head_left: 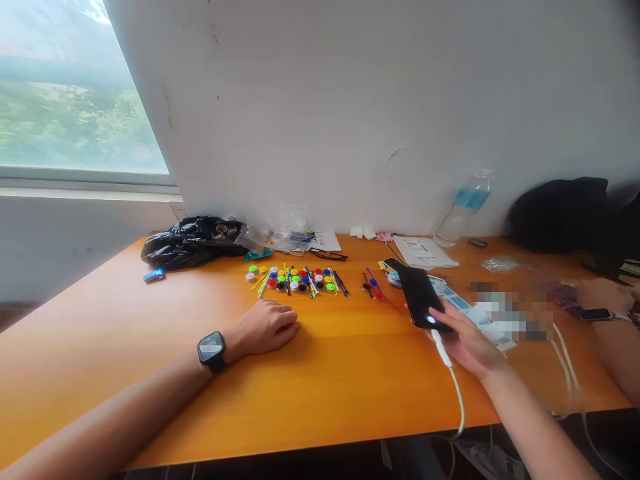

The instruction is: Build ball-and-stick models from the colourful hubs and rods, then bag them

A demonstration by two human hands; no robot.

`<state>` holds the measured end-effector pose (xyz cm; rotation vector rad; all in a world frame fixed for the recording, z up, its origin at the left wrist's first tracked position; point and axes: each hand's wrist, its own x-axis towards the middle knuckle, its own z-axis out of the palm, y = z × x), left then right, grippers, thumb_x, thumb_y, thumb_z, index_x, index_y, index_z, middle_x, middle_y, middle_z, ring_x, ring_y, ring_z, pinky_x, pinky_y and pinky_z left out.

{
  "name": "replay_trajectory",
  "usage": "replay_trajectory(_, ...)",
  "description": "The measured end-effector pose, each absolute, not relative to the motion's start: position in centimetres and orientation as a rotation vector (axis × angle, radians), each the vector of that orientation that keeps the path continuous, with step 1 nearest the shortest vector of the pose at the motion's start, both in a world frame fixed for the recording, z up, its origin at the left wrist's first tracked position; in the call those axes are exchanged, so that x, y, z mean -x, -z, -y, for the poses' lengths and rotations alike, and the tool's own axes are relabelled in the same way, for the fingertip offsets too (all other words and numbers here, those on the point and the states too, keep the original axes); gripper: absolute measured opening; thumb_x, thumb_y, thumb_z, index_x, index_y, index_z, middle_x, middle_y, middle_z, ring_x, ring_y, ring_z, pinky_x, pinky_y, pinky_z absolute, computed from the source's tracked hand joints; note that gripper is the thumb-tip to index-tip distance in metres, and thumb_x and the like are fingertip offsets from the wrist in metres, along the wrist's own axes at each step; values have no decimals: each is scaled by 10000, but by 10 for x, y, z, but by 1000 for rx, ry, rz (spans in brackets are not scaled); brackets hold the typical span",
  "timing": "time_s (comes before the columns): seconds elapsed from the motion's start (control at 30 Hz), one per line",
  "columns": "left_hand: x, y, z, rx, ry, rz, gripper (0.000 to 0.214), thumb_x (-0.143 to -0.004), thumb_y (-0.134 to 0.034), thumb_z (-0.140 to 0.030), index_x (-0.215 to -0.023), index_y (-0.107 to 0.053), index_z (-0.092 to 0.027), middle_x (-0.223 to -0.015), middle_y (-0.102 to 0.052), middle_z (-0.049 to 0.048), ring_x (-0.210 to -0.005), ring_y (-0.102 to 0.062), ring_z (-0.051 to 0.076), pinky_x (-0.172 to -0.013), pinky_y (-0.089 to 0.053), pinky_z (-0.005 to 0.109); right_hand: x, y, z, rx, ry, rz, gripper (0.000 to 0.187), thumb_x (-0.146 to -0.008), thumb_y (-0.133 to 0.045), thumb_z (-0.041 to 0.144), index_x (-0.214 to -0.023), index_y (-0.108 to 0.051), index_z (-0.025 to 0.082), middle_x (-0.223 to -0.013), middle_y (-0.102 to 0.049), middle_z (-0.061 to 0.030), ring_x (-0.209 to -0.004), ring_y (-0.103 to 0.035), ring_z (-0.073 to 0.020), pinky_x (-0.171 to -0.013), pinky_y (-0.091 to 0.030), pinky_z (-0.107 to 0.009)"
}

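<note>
My left hand [265, 327] rests on the orange table [320, 387] with its fingers curled into a loose fist, nothing in it; a black watch [211, 350] sits on that wrist. My right hand [467, 343] holds a black phone [419, 295] tilted up off the table, a white cable [453, 380] plugged into its near end and trailing over the table's front edge. Beyond my left hand lies a cluster of small coloured caps and thin coloured sticks [297, 280], with a few more red and blue pieces [373, 285] to its right.
A black plastic bag [193, 241] lies at the back left, a clear water bottle [463, 208] and papers [424, 252] at the back right, a dark bag [563, 213] far right. Another person's hand [600, 297] with a watch rests at the right edge.
</note>
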<state>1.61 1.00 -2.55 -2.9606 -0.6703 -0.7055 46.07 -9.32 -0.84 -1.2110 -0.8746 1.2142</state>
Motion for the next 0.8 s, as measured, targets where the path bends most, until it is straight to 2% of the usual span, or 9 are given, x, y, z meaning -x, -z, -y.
replay_trajectory(0.1,-16,25,-10,2965,698,686,353,-1059,-500,-260,-711,-473,-205,-666,-573,1,-564,-498,137,-578,-302,334,-456,4,92,1138,-1201,806,455,-935,-728,378,-1377,-654,298,-1366,-744,-72,-1312,-680,-330,-1004,-664,-451)
replay_trajectory(0.2,-17,26,-10,2967,696,692,351,-1057,-503,-262,-712,-473,-207,-667,-568,-3,-562,-491,136,-572,-301,337,-452,-2,91,1121,-1178,764,389,-947,-690,419,-1304,-682,267,-1273,-785,-94,-1273,-705,-338,-1078,-614,-500)
replay_trajectory(0.4,-17,25,-10,2965,708,673,347,-1056,-497,-257,-713,-486,-211,-663,-563,-4,-561,-496,139,-570,-309,343,-448,-7,94,1110,-1163,789,472,-882,-755,318,-1340,-642,317,-1265,-790,-65,-1241,-725,-320,-1084,-601,-482)
replay_trajectory(0.53,-17,24,-10,2967,725,671,357,-1056,-493,-255,-703,-477,-209,-655,-563,-3,-553,-493,137,-565,-302,339,-449,-3,99,1106,-1191,846,663,-759,-805,158,-1372,-617,327,-1312,-767,-59,-1255,-713,-333,-1066,-607,-488)
replay_trajectory(0.6,-18,24,-9,2967,728,679,355,-1052,-497,-251,-700,-471,-208,-652,-562,-3,-549,-486,136,-563,-295,336,-450,-1,100,1106,-1205,871,734,-741,-807,122,-1403,-591,353,-1340,-753,-36,-1259,-710,-324,-1075,-601,-492)
replay_trajectory(0.8,-18,24,-10,2973,721,692,358,-1055,-497,-261,-704,-457,-204,-658,-560,1,-558,-478,136,-576,-284,323,-450,0,100,1123,-1213,835,696,-784,-805,126,-1400,-582,363,-1297,-768,-9,-1234,-727,-279,-1098,-595,-433)
